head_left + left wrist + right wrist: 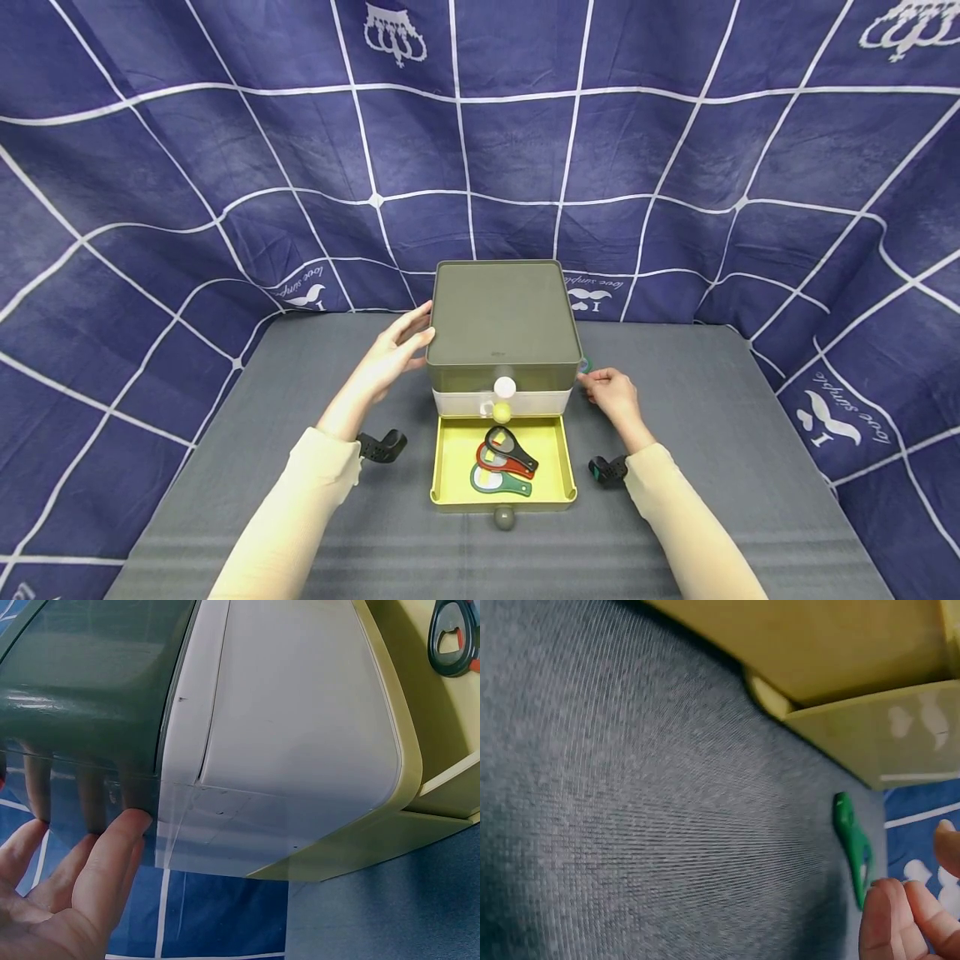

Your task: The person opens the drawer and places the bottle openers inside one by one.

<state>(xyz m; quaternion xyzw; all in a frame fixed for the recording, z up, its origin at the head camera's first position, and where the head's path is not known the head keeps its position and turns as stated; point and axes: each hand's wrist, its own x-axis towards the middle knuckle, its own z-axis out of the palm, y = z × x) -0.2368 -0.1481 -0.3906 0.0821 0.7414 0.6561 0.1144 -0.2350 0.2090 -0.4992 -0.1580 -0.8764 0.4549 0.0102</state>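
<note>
A small drawer cabinet has a dark green top section (504, 312), a white drawer (465, 406) and a yellow bottom drawer (450, 467) pulled out. Inside the yellow drawer lie a black magnifying glass (527, 460), a red magnifying glass (522, 472) and a green one (515, 486), overlapping. My left hand (386, 358) rests its spread fingertips against the cabinet's left side. On the right, a second green magnifying glass (844, 814) lies on the table close to the cabinet. My right hand (613, 392) is beside it, thumb and fingers apart, holding nothing.
A grey cloth (360, 533) covers the table. Behind and at the sides hangs a blue curtain (510, 150) with white lines. Black wrist devices (384, 446) sit at both wrists. Round knobs (504, 517) stick out from the drawer fronts.
</note>
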